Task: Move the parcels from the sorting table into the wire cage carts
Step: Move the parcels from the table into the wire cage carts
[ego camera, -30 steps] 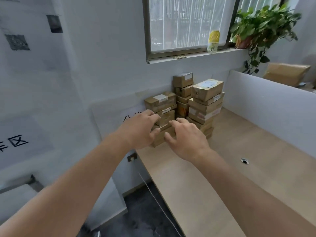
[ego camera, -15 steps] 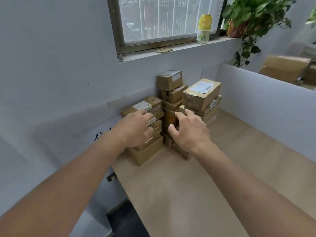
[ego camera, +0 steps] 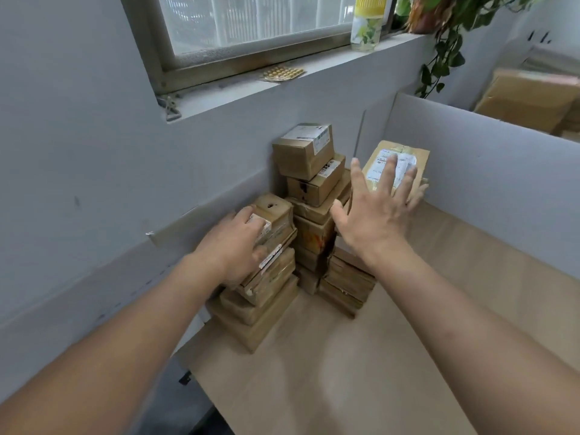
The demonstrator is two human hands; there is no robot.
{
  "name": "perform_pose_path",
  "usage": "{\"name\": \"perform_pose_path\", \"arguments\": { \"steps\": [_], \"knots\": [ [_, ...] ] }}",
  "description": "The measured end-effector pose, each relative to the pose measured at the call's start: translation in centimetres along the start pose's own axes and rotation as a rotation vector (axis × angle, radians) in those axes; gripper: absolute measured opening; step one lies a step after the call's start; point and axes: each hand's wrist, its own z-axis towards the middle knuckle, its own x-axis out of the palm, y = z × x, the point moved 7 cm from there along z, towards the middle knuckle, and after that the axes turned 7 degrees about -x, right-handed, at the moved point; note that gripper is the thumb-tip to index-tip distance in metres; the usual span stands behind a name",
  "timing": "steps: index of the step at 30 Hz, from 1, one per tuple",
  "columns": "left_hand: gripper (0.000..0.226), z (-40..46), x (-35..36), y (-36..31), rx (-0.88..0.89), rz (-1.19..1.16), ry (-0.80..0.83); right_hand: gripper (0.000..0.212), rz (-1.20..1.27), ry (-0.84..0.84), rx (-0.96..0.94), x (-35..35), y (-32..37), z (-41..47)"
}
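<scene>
- head view: parcels are sitting in three stacks on the sorting table (ego camera: 345, 372), pushed into the corner where the grey wall meets a grey divider panel (ego camera: 486, 171).
- left hand (ego camera: 235, 243) is resting on the top box of the left stack (ego camera: 273, 215), fingers curling over its near edge and label, so it is gripping that box.
- left stack is leaning slightly, with flat boxes piling down to a wide bottom box (ego camera: 254, 328) on the tabletop.
- right hand (ego camera: 373, 215) is hovering with fingers spread wide and straight, in front of the right stack (ego camera: 348, 281).
- fingertips (ego camera: 390, 161) of the right hand are overlapping a labelled parcel (ego camera: 405, 158) at the top of the right stack; whether they are touching it, i cannot tell, and the hand is gripping nothing.
- middle stack is standing against the wall between the other two, with a small labelled box (ego camera: 304, 149) sitting on top at an angle.
- window sill (ego camera: 314, 76) above is carrying a blister pack of pills (ego camera: 282, 73), a yellow-capped bottle (ego camera: 367, 23) and a trailing potted plant (ego camera: 445, 29).
- larger cardboard boxes (ego camera: 527, 98) are lying beyond the divider, blurred.
</scene>
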Motion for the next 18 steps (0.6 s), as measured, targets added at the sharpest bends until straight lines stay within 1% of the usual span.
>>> {"name": "perform_pose_path", "arguments": {
  "steps": [5,7,10,13,15,18],
  "knots": [
    [0.067,1.8,1.4,0.9,-0.023,-0.051,0.086,0.083,0.041,0.097,0.168,1.4,-1.2,1.8],
    [0.071,2.1,1.9,0.9,-0.029,-0.078,0.128,0.08,0.061,0.112,0.218,1.6,-1.6,1.7],
    [0.078,2.3,2.1,0.7,-0.04,-0.089,0.163,0.072,0.063,0.044,0.217,1.1,-1.8,1.3],
    [0.08,2.1,2.1,0.1,-0.078,-0.105,0.195,0.066,0.11,-0.024,0.232,0.5,-2.3,1.2],
    [0.08,1.9,2.1,0.0,-0.12,-0.12,0.22,0.069,0.176,-0.008,0.284,0.6,-2.9,1.3],
    [0.083,1.4,2.3,0.1,-0.166,-0.145,0.273,0.084,0.248,0.079,0.344,0.8,-3.6,1.3]
  ]
}}
